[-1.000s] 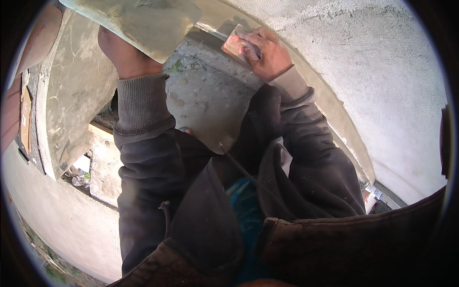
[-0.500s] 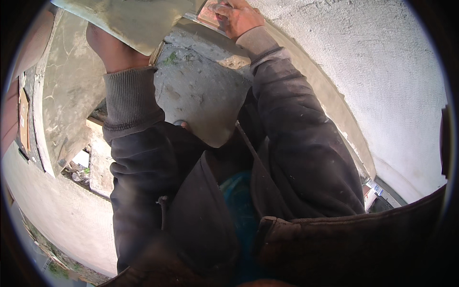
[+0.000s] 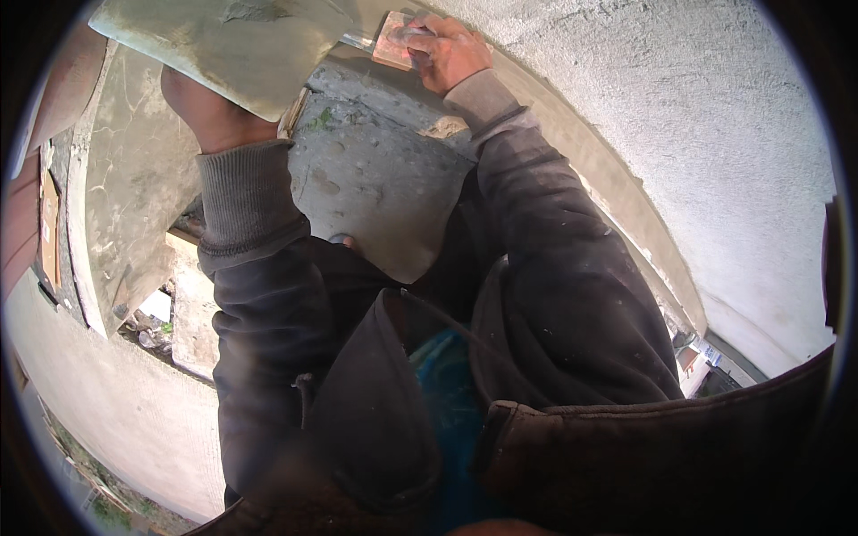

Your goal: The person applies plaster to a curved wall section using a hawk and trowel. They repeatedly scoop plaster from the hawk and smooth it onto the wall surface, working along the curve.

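Since a second ago, the reddish rectangular float, gripped in the right hand, has been carried farther forward and left along the smooth cement band. A mortar-smeared sheet covers the left hand, whose grip cannot be told. The band is bordered by rough white wall.

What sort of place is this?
Probably an outdoor building or plastering site: there's a rough white wall, a board with a grey smear on it, and a flat block-like tool in the right hand.
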Tool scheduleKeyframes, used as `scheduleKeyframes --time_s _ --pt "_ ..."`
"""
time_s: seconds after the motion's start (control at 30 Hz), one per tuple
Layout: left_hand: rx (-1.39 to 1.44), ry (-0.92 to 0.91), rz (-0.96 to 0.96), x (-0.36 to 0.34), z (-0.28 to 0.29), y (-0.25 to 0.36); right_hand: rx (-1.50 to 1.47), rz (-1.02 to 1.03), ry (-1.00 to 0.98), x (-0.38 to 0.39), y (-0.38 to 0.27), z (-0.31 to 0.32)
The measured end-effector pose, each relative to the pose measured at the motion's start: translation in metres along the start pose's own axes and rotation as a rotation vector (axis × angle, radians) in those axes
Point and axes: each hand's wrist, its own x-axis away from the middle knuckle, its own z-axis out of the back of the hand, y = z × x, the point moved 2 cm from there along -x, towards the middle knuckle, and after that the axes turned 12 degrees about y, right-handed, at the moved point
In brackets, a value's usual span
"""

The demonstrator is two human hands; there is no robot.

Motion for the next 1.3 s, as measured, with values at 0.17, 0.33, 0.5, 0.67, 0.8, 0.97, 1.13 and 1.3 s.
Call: scheduleKeyframes --time_s 0.17,0.33,0.5,0.67,0.8,0.97,1.13,1.3 --pt "-0.041 0.011 -0.045 -0.003 0.011 0.011 0.039 -0.191 -0.053 0.018 0.014 0.029" --pt "0.099 0.044 0.064 0.004 0.008 0.018 -0.133 -0.262 0.026 0.111 0.07 0.064" --pt "-0.009 0.028 -0.023 0.008 0.0 0.01 -0.066 -0.085 0.039 0.026 -0.01 0.015" --pt "0.098 -0.008 0.078 -0.009 0.003 -0.008 0.091 -0.15 0.043 -0.035 -0.029 -0.032" --pt "-0.097 -0.041 -0.015 -0.021 0.012 -0.012 0.145 -0.225 -0.053 0.047 0.03 0.025" --pt "-0.386 -0.218 -0.086 -0.04 0.045 -0.022 0.137 -0.3 -0.004 0.174 0.117 0.109" --pt "0.436 -0.517 0.342 -0.041 0.048 -0.008 -0.109 -0.182 0.09 0.13 0.063 0.074" --pt "0.083 -0.248 0.119 -0.029 0.018 -0.015 0.006 -0.082 0.069 -0.026 -0.048 -0.023"
